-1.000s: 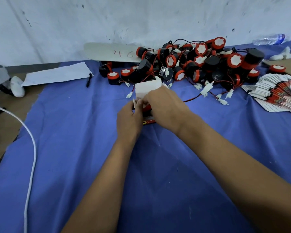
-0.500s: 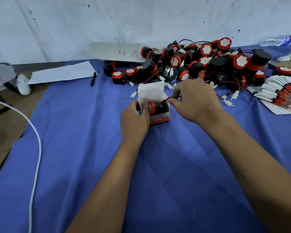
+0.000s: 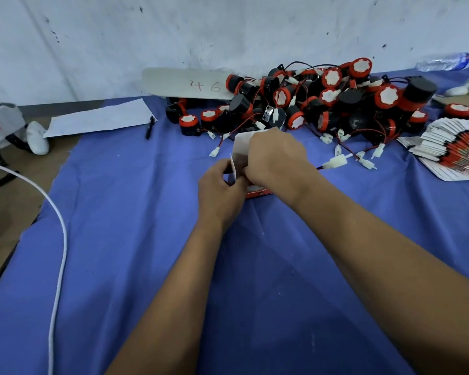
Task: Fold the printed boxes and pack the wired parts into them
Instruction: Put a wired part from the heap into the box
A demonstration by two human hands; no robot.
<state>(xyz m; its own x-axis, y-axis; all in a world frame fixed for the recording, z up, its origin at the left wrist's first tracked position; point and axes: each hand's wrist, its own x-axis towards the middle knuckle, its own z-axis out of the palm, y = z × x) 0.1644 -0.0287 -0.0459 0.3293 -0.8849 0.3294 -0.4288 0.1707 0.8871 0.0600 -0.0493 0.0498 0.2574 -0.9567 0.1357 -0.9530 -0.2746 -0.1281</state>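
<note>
Fingers (image 3: pixel 229 182) of the left hand (image 3: pixel 218 190) pinch the box (image 3: pixel 257 191); the right hand (image 3: pixel 274 158) grips its white flap (image 3: pixel 241 146). A trailing wire, I judge, could jam the flap and crease it.

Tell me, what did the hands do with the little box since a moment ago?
Half a second ago the box stood open with a red-and-black part showing inside. Now the right hand has moved over its top, covering the part and pressing at the white flap. The left hand stays holding the box's left side. The parts pile and flat box stack stayed put.
</note>
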